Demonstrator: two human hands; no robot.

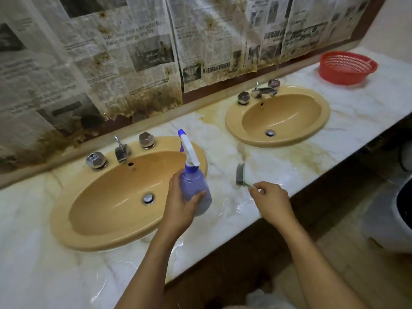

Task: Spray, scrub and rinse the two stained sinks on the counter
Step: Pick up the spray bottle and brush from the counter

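The spray bottle [195,192] is being gripped upright by the left hand [180,206] at the right rim of the near sink [60,219], at centre left, while the brush [240,175] handle is being pinched by the right hand [270,201], nearer the far sink [231,128] at upper right.

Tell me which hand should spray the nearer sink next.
Left. The left hand grips the spray bottle at the rim of the nearer sink; the right hand pinches the brush handle, off on the counter between the sinks.
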